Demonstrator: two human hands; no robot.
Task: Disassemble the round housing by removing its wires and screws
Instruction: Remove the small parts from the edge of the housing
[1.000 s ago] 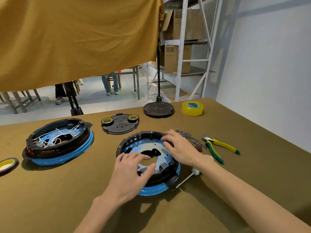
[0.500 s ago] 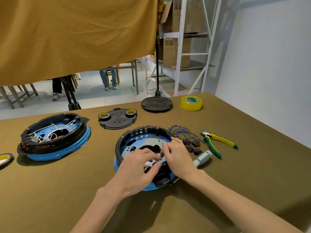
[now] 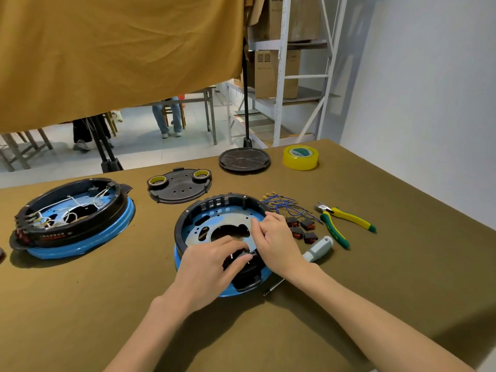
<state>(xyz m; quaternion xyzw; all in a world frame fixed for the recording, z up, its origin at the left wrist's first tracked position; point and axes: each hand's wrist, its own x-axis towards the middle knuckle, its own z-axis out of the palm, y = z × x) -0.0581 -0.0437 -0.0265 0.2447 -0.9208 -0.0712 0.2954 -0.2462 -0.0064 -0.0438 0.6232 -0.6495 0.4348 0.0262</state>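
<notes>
Since a second ago both hands have pulled in from the far side of the housing (image 3: 222,224) to its near rim, and the view has shifted so the screwdriver (image 3: 318,248) handle now shows beside the right wrist. My read is the wiring's already dealt with: the blue wires (image 3: 281,204) and little switches (image 3: 302,229) lie in a heap on the worktop (image 3: 402,264) just right of the housing, so what's left is probably some small black part at the near edge.

Left hand (image 3: 212,267) lies palm down over that near rim, fingers curled and pinching at something black; whether it really has hold of it I can't tell. Right hand (image 3: 276,242) comes in from the right, fingers bent and closed close to the same spot, thumb and forefinger together near the metal plate. No tool in either hand.

The housing sits mid-worktop, blue base down, open side up. Pliers (image 3: 341,221) are further right, untouched.
</notes>
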